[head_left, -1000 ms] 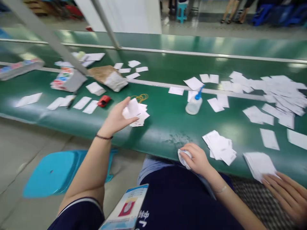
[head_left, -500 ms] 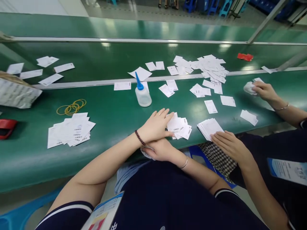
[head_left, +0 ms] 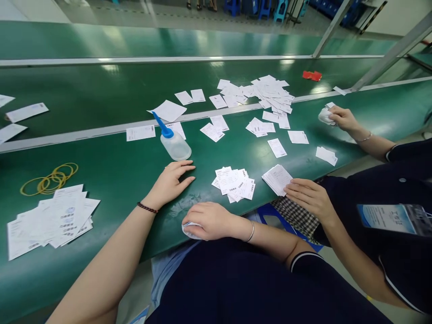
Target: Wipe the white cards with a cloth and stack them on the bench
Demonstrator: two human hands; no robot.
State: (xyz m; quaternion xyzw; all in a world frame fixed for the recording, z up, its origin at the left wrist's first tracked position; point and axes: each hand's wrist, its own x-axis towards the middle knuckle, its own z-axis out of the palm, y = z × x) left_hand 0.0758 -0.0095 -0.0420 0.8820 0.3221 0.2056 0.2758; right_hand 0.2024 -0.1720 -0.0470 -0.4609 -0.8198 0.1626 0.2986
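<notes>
My left hand (head_left: 170, 182) lies flat on the green belt (head_left: 128, 155), fingers apart and holding nothing, just below a plastic squeeze bottle with a blue nozzle (head_left: 174, 146). My right hand (head_left: 209, 220) is closed over a crumpled white tissue (head_left: 187, 230) near the belt's front edge. A loose pile of white printed paper slips (head_left: 234, 183) lies to the right of my left hand, touching neither hand. Farther left, a larger spread of slips (head_left: 50, 220) sits beside a tangle of yellow rubber bands (head_left: 50, 179).
A co-worker's hand (head_left: 310, 197) rests at a stack of slips (head_left: 277, 179); their other hand (head_left: 344, 119) holds a crumpled tissue. Many scattered slips cover the belt and the far belt (head_left: 168, 76). A red object (head_left: 312, 75) lies far right.
My left hand has slid left off the pile of slips onto the bare belt. My right hand, still on the tissue, no longer lies beneath my left arm. The view has turned slightly.
</notes>
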